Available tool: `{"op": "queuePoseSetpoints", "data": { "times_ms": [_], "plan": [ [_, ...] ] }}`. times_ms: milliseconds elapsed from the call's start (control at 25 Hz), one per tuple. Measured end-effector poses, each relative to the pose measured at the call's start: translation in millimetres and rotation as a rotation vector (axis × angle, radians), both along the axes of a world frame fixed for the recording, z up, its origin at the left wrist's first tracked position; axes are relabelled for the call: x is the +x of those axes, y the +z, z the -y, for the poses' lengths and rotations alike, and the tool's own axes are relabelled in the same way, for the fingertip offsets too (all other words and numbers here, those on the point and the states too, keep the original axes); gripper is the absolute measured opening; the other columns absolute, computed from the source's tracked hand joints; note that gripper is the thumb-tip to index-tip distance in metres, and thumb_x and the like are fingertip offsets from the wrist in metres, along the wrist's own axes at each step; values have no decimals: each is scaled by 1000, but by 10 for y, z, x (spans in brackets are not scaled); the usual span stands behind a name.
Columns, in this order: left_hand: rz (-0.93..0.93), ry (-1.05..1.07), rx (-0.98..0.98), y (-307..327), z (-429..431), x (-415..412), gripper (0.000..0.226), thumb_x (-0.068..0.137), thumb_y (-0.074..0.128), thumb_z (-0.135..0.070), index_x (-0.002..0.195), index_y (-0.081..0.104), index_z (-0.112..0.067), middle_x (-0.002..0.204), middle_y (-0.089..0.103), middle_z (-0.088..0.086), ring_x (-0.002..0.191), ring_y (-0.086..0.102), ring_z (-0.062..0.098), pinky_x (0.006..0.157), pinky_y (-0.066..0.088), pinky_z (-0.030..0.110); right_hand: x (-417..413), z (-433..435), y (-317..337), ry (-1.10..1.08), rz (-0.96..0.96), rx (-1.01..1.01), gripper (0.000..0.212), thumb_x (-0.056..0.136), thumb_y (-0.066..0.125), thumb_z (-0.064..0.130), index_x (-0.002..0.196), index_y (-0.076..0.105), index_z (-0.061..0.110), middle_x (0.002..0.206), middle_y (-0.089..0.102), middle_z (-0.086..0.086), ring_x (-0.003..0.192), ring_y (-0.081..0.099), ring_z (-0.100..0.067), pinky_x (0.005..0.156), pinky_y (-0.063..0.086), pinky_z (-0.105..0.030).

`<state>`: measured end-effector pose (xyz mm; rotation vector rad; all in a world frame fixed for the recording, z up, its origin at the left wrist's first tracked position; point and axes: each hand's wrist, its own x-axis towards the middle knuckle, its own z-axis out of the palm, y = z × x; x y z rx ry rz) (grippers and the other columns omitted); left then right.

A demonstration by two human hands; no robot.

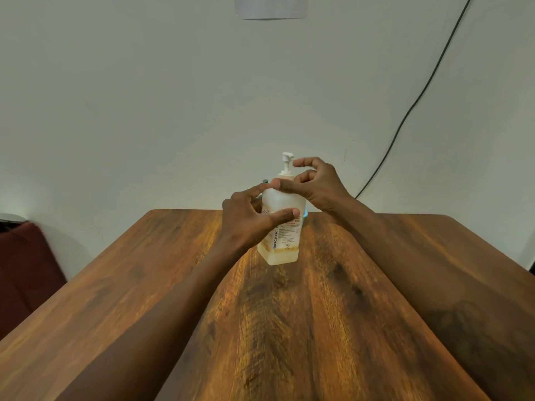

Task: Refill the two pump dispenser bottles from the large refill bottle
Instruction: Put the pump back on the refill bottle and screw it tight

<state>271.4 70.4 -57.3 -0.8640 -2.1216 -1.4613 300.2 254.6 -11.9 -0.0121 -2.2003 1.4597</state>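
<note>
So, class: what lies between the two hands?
The pump bottle, upright on the table, stands between the left hand and right hand, in the head view.

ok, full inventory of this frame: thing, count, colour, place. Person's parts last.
pump bottle: 1, translucent with white pump, a little yellowish liquid at the bottom, upright at the table's far middle.
blue object: 1, mostly hidden behind the bottle, cannot tell what.
dark object: 1, barely peeking out behind the bottle's left shoulder.
table: 1, brown wood.
cable: 1, black, on the wall at right.
paper: 1, white, top of wall.
seat: 1, dark red, far left.
left hand: grip on the bottle body.
right hand: fingers at the pump collar.
</note>
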Motion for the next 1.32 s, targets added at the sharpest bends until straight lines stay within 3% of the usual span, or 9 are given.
{"op": "queuePoseSetpoints", "data": {
  "times_ms": [120, 240, 480, 720, 800, 960, 1080, 1160, 1320],
  "plan": [
    [-15, 1, -27, 22, -7, -11, 82, 61, 83, -70, 129, 68, -27, 117, 75, -5, 97, 74, 7, 76, 63, 29, -10, -23, 15, 202, 44, -109, 79, 72, 87, 53, 137, 50, 28, 120, 73, -3, 106, 73, -15, 82, 62, -29],
    [-8, -18, -26, 43, 8, -32, 71, 65, 84, -65, 123, 71, -27, 115, 75, -7, 98, 73, 9, 78, 63, 30, 18, -81, 18, 406, 13, -231, 66, 91, 76, 24, 147, 42, 23, 128, 72, -9, 120, 69, -24, 96, 59, -41],
    [-45, 11, -38, 50, 10, 7, 72, 61, 82, -70, 122, 71, -32, 110, 77, -8, 85, 71, 0, 70, 63, 30, 70, 88, 64, -8, -30, 14, 83, 53, 94, 55, 122, 62, 23, 102, 76, 3, 90, 75, -12, 75, 64, -28],
    [12, -50, -29, 87, 80, -40, 72, 65, 85, -63, 126, 70, -26, 116, 75, -7, 97, 73, 8, 76, 63, 33, 98, -2, 173, 373, 66, -114, 55, 95, 72, 21, 145, 49, 22, 129, 72, -8, 118, 69, -26, 98, 57, -47],
    [2, -53, -36, 88, 80, -8, 72, 64, 83, -66, 124, 71, -28, 113, 76, -10, 93, 74, 6, 74, 64, 32, 123, 2, 171, 233, 3, -51, 62, 83, 85, 23, 137, 55, 21, 119, 76, -6, 107, 74, -21, 94, 61, -46],
    [-37, 47, -45, 86, 0, 53, 73, 56, 84, -71, 116, 73, -31, 103, 78, -10, 83, 73, 0, 70, 63, 30, 146, 272, 124, -228, -85, 143, 78, 53, 95, 58, 114, 62, 22, 94, 68, 4, 83, 66, -9, 72, 59, -28],
    [-17, 35, -35, 111, -5, 54, 76, 59, 85, -69, 121, 72, -27, 110, 77, -7, 86, 71, 0, 72, 63, 29, 120, 293, 173, -52, -53, 120, 80, 66, 86, 62, 130, 58, 22, 113, 69, 6, 102, 68, -9, 84, 59, -26],
    [4, -6, -28, 142, 49, 37, 79, 61, 86, -66, 126, 70, -25, 115, 76, -6, 95, 73, 5, 76, 63, 29, 126, 194, 228, 183, 16, -3, 69, 86, 78, 46, 145, 49, 23, 129, 69, 0, 117, 67, -15, 97, 57, -36],
    [28, -48, -53, 173, 110, 25, 75, 65, 87, -59, 128, 69, -22, 120, 74, -5, 102, 73, 12, 79, 63, 34, 159, 44, 279, 250, 19, -7, 57, 90, 78, 20, 141, 54, 18, 124, 74, -7, 115, 71, -24, 98, 57, -52]
  ]
}}
